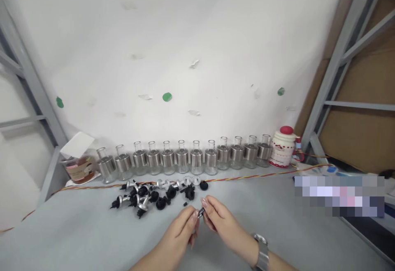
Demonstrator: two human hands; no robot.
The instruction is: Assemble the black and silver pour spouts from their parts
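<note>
Between my fingertips is a small dark part [201, 212], mostly hidden, whose exact kind I cannot make out. My left hand [182, 227] pinches its lower left end, and my right hand [219, 218] pinches the upper right end. Both hands hover over the front middle of the grey table [92, 230]. Just beyond them lies a loose pile of silver and black bottle pourers [140, 199], along with black round caps [161, 203] and clear discs [196, 180]. A tiny black piece [185, 204] sits apart, close to my left hand.
A row of glass bottles with metal sleeves [168, 157] lines the wall. A plastic cup [80, 170] stands at its left end, a cream mug with red lid [283, 147] at its right. Twisted red-yellow wire [247, 177] crosses the table. Grey metal posts [333, 65] flank both sides.
</note>
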